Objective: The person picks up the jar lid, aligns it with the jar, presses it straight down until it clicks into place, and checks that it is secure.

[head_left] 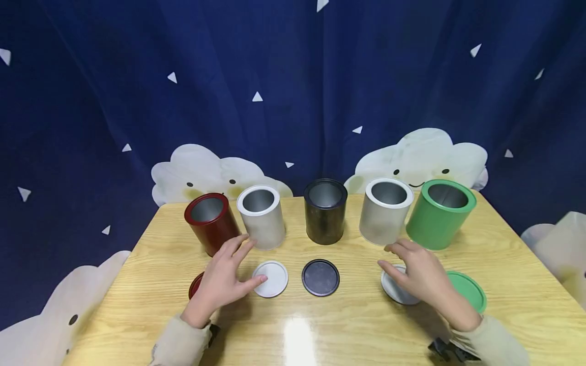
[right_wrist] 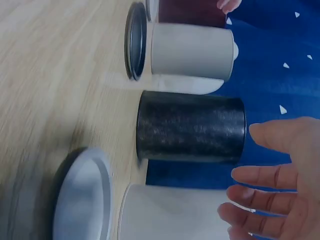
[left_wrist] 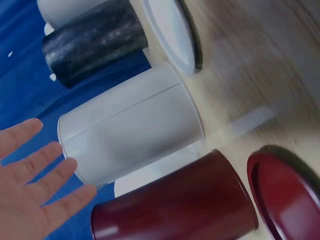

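Two white lids lie flat on the worktop [head_left: 339, 325], one by each hand. The left white lid [head_left: 274, 274] is just right of the left hand [head_left: 223, 278], whose thumb crosses over its edge in the head view; the fingers are spread wide and the palm has hold of nothing. Behind those fingertips stands the left white can [head_left: 263, 229], upright, its mouth facing up; whether they touch it I cannot tell. The red lid [head_left: 195, 285] is partly hidden behind the same hand, with the red can [head_left: 212, 229] farther back, just beside the left white can. The right white lid [head_left: 394, 291] is beneath the right hand [head_left: 423, 272], which covers part of it; this hand too is spread and grips nothing, its fingertips in front of the right white can [head_left: 383, 223]. The green lid [head_left: 468, 291] lies to its right, the green can [head_left: 437, 226] behind. Midway between the hands, well apart from both, lies the black lid [head_left: 320, 277], nearer than the black can [head_left: 325, 223]. A dark blue curtain [head_left: 293, 61] with white triangles and clouds hangs behind.
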{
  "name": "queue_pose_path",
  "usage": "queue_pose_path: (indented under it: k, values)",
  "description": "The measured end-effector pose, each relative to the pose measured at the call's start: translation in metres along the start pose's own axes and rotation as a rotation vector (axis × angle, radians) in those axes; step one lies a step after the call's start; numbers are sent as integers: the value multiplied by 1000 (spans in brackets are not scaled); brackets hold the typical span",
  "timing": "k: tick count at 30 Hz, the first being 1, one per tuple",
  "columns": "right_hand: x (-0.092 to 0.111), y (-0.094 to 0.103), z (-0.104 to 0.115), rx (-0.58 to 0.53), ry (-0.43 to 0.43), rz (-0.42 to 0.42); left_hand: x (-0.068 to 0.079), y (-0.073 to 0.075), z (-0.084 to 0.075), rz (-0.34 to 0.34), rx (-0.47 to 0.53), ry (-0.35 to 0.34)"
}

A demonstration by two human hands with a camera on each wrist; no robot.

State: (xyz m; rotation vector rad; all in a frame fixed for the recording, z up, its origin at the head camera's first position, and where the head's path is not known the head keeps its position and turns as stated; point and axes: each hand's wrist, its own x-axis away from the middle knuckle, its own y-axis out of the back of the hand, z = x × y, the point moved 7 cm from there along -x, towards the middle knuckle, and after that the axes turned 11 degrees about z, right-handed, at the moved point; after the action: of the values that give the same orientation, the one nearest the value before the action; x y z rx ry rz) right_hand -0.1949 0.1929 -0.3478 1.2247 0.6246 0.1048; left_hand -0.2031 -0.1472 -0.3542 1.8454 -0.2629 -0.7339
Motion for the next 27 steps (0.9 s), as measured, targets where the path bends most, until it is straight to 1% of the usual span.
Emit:
queue_pose_path:
  k: [3, 6, 11, 16, 20, 24, 27]
  values:
    - [-4, -1, 5, -45, 14, 26, 2, 5, 2, -10, 56, -10]
    - [-8, -4, 12, -85, 43, 28, 8, 8, 8, -2, 96, -15]
    - [-16, -10, 24, -181, 87, 24, 19, 16, 17, 12, 115, -46]
    - [-24, -16, 38, -252, 112, 37, 29, 25, 24, 10, 138, -56]
    - [-31, -19, 46, -283, 141, 47, 34, 30, 29, 8, 148, -38]
    - [-39, -22, 55, -319, 162, 63, 41, 34, 36, 23, 137, 1]
    - [-44, -23, 62, -342, 170, 74, 46, 37, 41, 25, 132, 16]
